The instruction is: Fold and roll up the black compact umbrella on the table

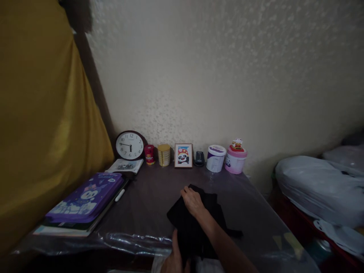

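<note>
On bench [148, 201], right hand [192, 200] lies over black cloth [187, 231], fingers together, pinch unclear; left hand [172, 259] at near side, grip hidden. Better press evenly, keep cloth flat.

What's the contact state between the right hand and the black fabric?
Touching: the head view shows the right hand lying on the black fabric, fingers over its far part, no gap visible.
</note>
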Motion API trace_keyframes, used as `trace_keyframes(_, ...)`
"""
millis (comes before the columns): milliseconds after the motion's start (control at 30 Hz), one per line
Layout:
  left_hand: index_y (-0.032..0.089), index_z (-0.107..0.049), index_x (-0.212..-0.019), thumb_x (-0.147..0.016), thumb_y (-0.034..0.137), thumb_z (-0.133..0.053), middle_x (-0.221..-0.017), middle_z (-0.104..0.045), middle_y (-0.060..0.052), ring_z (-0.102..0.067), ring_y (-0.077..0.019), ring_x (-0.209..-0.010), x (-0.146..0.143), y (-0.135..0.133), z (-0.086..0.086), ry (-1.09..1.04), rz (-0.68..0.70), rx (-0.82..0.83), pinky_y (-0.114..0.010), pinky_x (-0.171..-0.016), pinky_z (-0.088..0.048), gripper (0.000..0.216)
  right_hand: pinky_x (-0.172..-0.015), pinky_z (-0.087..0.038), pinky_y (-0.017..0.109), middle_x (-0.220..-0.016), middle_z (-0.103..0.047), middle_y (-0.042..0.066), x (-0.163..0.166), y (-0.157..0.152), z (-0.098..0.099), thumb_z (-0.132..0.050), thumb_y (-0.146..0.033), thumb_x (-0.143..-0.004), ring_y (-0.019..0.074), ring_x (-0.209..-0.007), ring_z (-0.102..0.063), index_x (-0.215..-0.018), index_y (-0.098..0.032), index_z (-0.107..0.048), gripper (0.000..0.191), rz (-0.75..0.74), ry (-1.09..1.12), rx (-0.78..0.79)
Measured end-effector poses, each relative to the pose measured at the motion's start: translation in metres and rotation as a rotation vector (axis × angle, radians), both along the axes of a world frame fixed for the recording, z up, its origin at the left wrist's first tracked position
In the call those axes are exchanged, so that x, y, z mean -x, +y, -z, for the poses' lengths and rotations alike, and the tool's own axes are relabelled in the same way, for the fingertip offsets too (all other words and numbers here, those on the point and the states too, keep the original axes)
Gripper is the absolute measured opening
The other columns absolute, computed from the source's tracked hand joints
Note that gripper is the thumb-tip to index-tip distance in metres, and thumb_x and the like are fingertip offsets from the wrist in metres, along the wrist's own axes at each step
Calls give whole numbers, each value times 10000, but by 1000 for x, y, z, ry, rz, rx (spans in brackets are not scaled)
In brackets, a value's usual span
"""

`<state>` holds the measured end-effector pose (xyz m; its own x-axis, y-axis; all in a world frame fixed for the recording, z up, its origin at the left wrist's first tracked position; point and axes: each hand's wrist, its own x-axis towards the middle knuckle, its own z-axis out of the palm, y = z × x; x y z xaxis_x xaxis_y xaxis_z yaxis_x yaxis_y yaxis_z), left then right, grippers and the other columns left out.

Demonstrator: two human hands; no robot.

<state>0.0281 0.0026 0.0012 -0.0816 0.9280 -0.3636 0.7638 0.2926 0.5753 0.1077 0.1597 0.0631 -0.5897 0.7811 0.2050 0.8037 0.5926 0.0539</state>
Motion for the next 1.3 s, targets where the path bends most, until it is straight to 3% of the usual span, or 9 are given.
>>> trace_keyframes(133,125,224,-1364,-843,299,-388,-1060,-661,-109,-653,-202,-826,-2,-2,-10,13,30,-64,-242,-625,-415,822,-689,-446,270,-992,-609,75,1,2,2,-388,-90,-856,200,-911,-570,-950,-197,-588,245,-25,12,-8)
trace_keyframes(300,321,9,-1397,-784,172,-438,-1233,-569,-52,-623,-193,-938,-5,2,-12,124,111,1,-241,-694,-421,773,-715,-440,268,-982,-616,69,1,3,8,-394,-99,-864,197,-925,-569,-930,-204,-593,235,-39,33,-10)
trace_keyframes(567,230,-8,-1398,-819,214,-384,-1203,-578,-119,-634,-233,-904,-3,6,-4,148,144,15,-286,-681,-442,691,-862,-406,279,-904,-631,15,-29,-42,21,-396,-172,-900,152,-907,-569,-895,-227,-598,209,-112,270,10)
trace_keyframes(667,254,-30,-1397,-823,212,-385,-1148,-611,-98,-648,-219,-851,-6,6,-3,169,120,40,-266,-637,-431,675,-918,-383,312,-1035,-639,23,-42,-47,25,-446,-209,-883,175,-1040,-529,-935,-231,-621,184,-112,304,62)
trace_keyframes(767,299,-74,-1393,-804,164,-401,-1198,-587,-67,-649,-186,-827,-11,6,-3,159,78,42,-236,-616,-420,686,-1013,-301,378,-1207,-587,43,-48,-30,29,-450,-263,-887,197,-1196,-437,-1046,-227,-616,233,-98,308,92)
trace_keyframes(867,296,-97,-1393,-788,130,-417,-1211,-582,-71,-647,-178,-820,-13,7,-3,124,53,46,-240,-639,-429,704,-1057,-235,406,-1250,-567,45,-49,2,32,-400,-280,-907,185,-1243,-402,-1092,-234,-610,283,-93,260,132)
trace_keyframes(1067,249,-72,-1397,-800,149,-407,-1249,-552,-104,-652,-172,-787,-9,9,-8,106,97,48,-247,-627,-434,691,-1025,-288,425,-1273,-548,101,-48,51,29,-356,-233,-912,210,-1225,-440,-1131,-197,-596,327,86,221,123)
trace_keyframes(1200,238,-55,-1399,-794,165,-403,-1242,-560,-100,-647,-202,-867,-9,8,-11,97,81,65,-264,-666,-440,702,-1065,-219,422,-1307,-514,108,-40,29,24,-355,-244,-922,200,-1267,-381,-1194,-160,-541,340,80,281,27)
trace_keyframes(1300,201,-25,-1404,-802,178,-389,-1248,-556,-108,-639,-212,-908,-10,7,-9,83,80,66,-268,-678,-443,704,-1064,-224,405,-1088,-660,78,-29,0,29,-380,-290,-921,186,-1192,-466,-1008,-174,-644,302,-61,242,79)
